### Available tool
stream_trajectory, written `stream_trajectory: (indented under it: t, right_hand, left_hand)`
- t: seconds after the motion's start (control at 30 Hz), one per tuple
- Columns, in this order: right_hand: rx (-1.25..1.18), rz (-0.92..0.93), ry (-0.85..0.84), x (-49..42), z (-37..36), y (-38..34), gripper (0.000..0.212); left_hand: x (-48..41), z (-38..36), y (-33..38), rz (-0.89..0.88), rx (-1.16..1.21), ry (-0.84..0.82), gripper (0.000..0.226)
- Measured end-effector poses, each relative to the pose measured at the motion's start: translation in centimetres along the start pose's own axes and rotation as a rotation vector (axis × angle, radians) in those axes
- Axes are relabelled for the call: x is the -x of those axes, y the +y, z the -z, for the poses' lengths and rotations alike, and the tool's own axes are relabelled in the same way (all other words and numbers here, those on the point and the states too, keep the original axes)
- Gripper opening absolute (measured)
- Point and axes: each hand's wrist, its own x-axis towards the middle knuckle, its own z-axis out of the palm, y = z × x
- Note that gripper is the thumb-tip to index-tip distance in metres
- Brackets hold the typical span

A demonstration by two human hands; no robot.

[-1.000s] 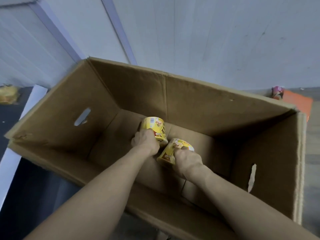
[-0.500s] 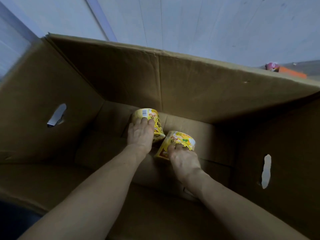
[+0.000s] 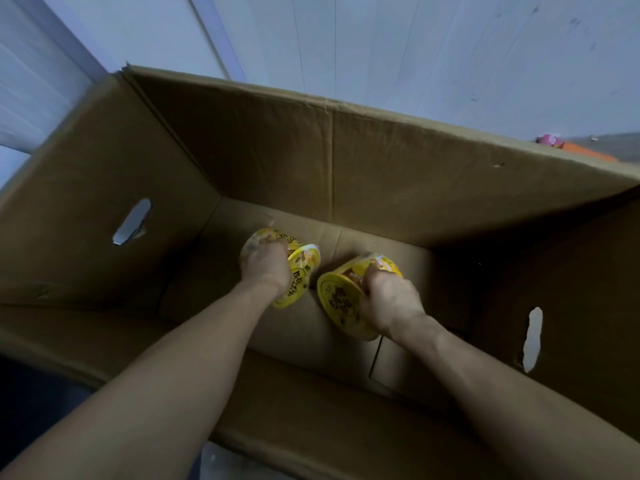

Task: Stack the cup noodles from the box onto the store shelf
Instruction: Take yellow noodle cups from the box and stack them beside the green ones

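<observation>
Two bare forearms reach down from the near side into a large brown cardboard box, and each hand holds one yellow noodle cup deep inside it. The left hand shows its back to the camera, with the wrist nearly straight. Its fingers are curled over the side of the left cup and grip it. This cup is tilted, so its round yellow lid faces to the right and toward the camera, and the hand hides much of its body. The right hand also shows its back, with the wrist bent a little. Its fingers are curled round the side of the right cup and grip it. That cup is tilted too, its lid with dark print turned to the left and toward the camera. The two cups are just beside each other with a narrow gap between them, nearer the far wall of the box than the near one. I cannot tell whether they rest on the bottom or are lifted off it. The left wall has a left handle hole and the right wall a right handle hole. Behind the far right edge a small pink and orange thing shows, too blurred to name.
</observation>
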Motion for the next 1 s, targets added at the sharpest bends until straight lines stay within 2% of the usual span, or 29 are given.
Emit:
stream_trajectory:
  t: [0.17, 0.27, 0.37, 0.6, 0.9, 1.0]
  right_hand:
    - [-0.256, -0.145, 0.018, -0.1, 1.6, 0.7, 0.017]
    - [-0.397, -0.213, 0.008, 0.3, 2.9, 1.0, 0.017]
    - [-0.506, -0.233, 0.028, 1.0, 4.5, 0.8, 0.013]
    - [-0.675, -0.091, 0.106, 3.9, 9.5, -2.2, 0.017]
    - [-0.715, 0.138, 0.111, 9.4, 18.4, -6.9, 0.014]
    - [-0.789, 0.192, 0.108, 11.5, 21.4, -8.6, 0.012]
  left_hand:
    - [1.0, 1.5, -1.2, 0.187, 0.404, -0.093, 0.005]
    - [1.8, 2.3, -2.1, 0.328, 0.684, -0.089, 0.017]
    - [3.0, 3.5, -2.7, 0.440, 0.865, -0.037, 0.009]
    - [7.7, 7.8, -4.1, 0.625, 1.225, 0.067, 0.005]
    - [14.9, 14.6, -6.1, 0.647, 1.555, 0.176, 0.007]
    - [17.3, 16.9, -7.0, 0.638, 1.671, 0.220, 0.014]
